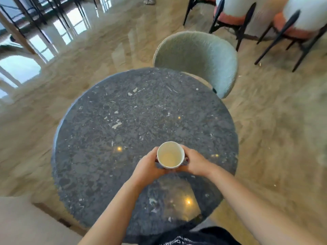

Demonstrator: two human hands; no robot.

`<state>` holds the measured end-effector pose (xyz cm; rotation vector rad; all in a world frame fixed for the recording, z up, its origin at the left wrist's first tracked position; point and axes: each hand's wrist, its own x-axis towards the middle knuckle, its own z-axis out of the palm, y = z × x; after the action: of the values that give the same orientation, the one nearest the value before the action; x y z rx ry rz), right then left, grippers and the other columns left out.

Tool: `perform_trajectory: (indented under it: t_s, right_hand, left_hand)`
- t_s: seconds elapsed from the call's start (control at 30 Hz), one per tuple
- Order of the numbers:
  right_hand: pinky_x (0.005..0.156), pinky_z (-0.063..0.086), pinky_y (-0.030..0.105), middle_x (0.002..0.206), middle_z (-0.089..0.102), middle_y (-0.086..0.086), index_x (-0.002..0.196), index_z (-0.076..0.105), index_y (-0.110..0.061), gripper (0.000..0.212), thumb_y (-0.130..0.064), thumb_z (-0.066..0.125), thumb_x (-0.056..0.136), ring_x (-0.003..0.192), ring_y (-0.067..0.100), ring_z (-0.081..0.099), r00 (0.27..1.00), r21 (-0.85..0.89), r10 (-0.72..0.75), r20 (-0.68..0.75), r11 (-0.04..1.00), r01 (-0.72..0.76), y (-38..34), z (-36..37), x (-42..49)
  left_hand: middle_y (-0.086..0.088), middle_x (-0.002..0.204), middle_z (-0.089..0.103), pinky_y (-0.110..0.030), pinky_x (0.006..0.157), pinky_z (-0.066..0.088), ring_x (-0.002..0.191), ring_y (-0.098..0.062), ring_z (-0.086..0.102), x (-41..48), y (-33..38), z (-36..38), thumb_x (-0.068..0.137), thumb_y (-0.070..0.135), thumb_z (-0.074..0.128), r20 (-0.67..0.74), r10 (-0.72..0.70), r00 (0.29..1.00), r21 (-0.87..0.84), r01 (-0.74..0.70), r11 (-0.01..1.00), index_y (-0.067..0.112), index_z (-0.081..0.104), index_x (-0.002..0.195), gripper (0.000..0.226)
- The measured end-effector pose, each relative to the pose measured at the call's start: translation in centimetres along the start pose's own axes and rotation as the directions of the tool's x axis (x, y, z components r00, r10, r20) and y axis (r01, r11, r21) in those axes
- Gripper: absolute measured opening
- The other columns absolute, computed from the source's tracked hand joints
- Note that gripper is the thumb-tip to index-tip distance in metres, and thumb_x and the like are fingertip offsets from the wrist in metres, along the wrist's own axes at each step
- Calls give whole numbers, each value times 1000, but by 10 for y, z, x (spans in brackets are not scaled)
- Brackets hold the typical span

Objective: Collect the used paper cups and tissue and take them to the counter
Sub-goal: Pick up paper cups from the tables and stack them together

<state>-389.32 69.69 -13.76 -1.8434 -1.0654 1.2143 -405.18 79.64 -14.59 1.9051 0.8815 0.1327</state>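
Item: paper cup (170,155), white, upright, mouth facing the camera, sitting at lower centre of the frame. A pale yellowish residue is showing at its bottom. Whether it is one cup or a nested stack cannot be told; no tissue is showing.

Hands: the left hand (148,167) and right hand (193,162) are both curling around the cup's sides, closed on it from either flank. Whether the cup is resting on the surface or lifted just above it cannot be told.

Progress, as judged: collecting is looking finished; carrying to the counter is remaining, and no counter is appearing in view.

Surroundings: round dark speckled stone tabletop (123,112), nothing else lying on it. A pale green upholstered chair (196,57) is standing at its far edge, upper centre. Black-legged chairs (292,25) are occupying the upper right; glossy beige floor (279,129) is lying open at right, offering the freer path.
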Motion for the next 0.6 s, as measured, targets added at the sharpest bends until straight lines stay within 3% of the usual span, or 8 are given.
perform_trajectory:
  t_s: [0.17,0.23,0.33,0.43,0.5,0.53,0.6]
  right_hand:
    - [89,42,10,113,60,-11,116,44,-41,75,-13,86,60,102,0,56,980,108,85,-182,992,-66,37,-33,-42]
    - [87,41,7,111,59,-15,115,43,-42,78,-13,87,58,100,-5,55,962,133,114,-249,988,-83,50,-44,-58]
    - [79,38,-1,108,56,-20,110,41,-45,78,-10,86,58,98,-8,54,939,175,145,-312,980,-94,69,-66,-78]
    - [81,40,1,107,56,-16,114,42,-36,75,-5,84,60,99,1,53,920,209,178,-349,972,-108,90,-91,-101]
    - [88,43,12,108,58,-12,117,46,-33,72,-9,85,61,100,4,55,904,220,203,-375,967,-126,104,-112,-120]
    - [90,44,15,109,60,-12,117,48,-33,71,-12,85,61,101,1,57,896,225,219,-386,964,-139,110,-123,-130]
    - [83,41,5,104,60,-21,111,49,-42,69,-13,85,61,94,-15,56,876,238,237,-421,960,-146,125,-146,-152]
  left_hand:
    - [28,92,57,-2,66,40,81,23,52,23,33,44,56,44,84,175,94,980,52,-105,993,39,49,113,67]
    - [32,90,55,-3,64,38,80,18,53,29,48,61,53,54,80,222,107,969,84,-128,988,47,46,108,66]
    - [37,84,54,-2,63,39,80,22,52,39,71,90,44,68,73,267,137,954,99,-169,981,60,41,91,58]
    - [30,85,57,-7,63,39,80,13,56,50,95,124,48,59,79,336,152,929,114,-201,973,54,43,92,57]
    - [23,94,60,-16,69,44,87,0,59,57,115,151,52,54,82,387,156,909,132,-222,966,44,46,103,63]
    - [22,94,60,-17,70,45,89,-3,60,60,125,164,52,53,83,408,162,899,133,-234,963,42,45,104,65]
    - [26,92,60,-16,71,45,89,-2,60,65,149,191,49,56,82,449,184,874,119,-263,958,50,43,100,65]
